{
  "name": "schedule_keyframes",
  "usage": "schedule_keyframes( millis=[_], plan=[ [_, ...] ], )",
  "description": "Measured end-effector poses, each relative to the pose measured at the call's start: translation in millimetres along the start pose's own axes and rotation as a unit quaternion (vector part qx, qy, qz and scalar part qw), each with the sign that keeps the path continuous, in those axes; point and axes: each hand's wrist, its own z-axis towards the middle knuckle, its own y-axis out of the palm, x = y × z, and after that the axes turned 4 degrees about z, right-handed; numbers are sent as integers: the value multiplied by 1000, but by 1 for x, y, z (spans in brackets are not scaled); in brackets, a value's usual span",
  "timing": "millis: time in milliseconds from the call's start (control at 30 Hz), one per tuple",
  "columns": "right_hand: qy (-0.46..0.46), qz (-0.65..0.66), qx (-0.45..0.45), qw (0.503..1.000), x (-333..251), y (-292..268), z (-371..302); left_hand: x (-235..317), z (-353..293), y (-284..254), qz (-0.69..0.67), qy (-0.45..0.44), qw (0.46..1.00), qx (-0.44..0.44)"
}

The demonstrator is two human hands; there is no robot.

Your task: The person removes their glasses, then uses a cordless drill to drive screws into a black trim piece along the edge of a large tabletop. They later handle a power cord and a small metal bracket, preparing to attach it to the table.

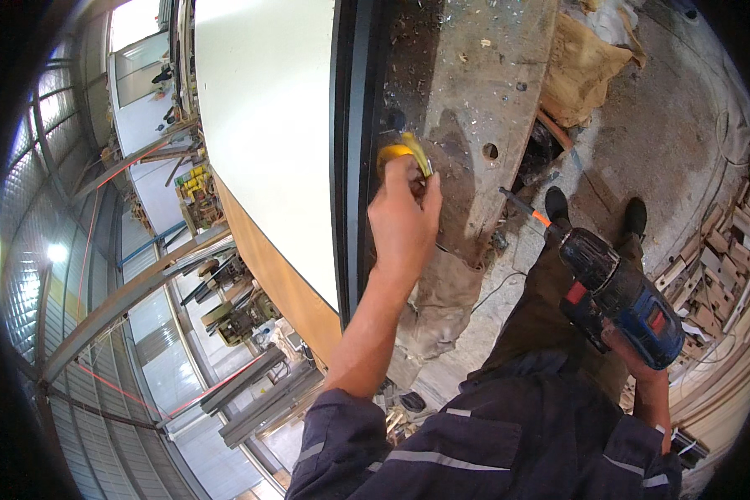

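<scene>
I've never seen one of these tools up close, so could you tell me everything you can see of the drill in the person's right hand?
The cordless drill has a blue and black body with red accents and looks like hard plastic. A black chuck at its front carries a thin bit with an orange band, pointing up and left toward the worn wooden plank without touching it. The right hand holds it by the handle, low beside the person's leg, above the dusty floor. Whether it is spinning cannot be told.

single head-worn fisheye, looking steeply down past the person's chest at both hands close up, floor (683,125) and feet beyond, white panel (267,125) at left, rim bending straight edges; no second view to overlap.
</scene>
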Motion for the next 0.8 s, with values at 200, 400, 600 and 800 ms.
schedule_keyframes(
  millis=[200,400,600,800],
  plan=[
    [-46,-21,-47,998,-11,6,19,11,-14,-8,-481,-241,839,-84],
    [-12,19,-46,999,-40,13,29,17,-20,-8,-645,-233,726,-58],
    [-15,32,-62,997,-38,18,38,15,-20,-6,-669,-252,697,-55],
    [-89,-25,-74,993,-36,20,50,14,-19,-4,-673,-272,685,-60]
  ],
)
